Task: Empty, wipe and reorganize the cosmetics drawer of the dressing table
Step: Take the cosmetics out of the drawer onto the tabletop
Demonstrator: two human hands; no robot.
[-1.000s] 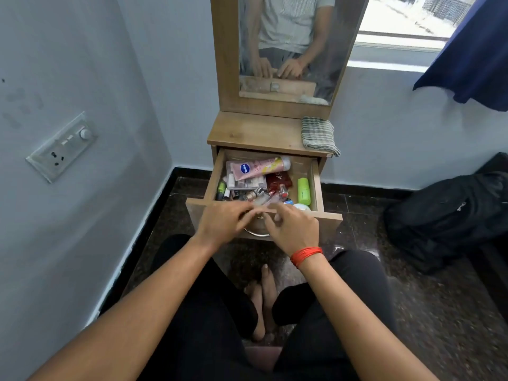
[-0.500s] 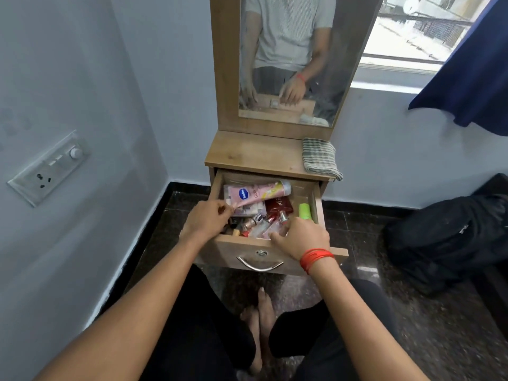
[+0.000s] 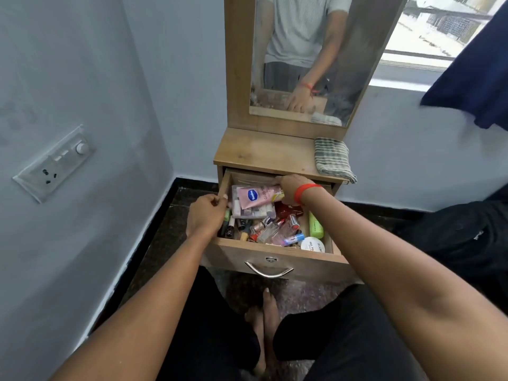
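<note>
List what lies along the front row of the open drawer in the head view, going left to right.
Left hand at the left wall → dark nail polish bottle → clear glass bottle → blue-capped stick → white round jar, with the green tube just behind it.

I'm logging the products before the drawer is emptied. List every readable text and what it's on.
"Vaseline", blue oval logo on the pink tube, a blurred reading.
"Gluta-Hya", partly covered, along the same tube.
"NAIL POL...", cut off, on the white round lid.
Print on the remaining drawer items: too small or blurred to read.
</note>
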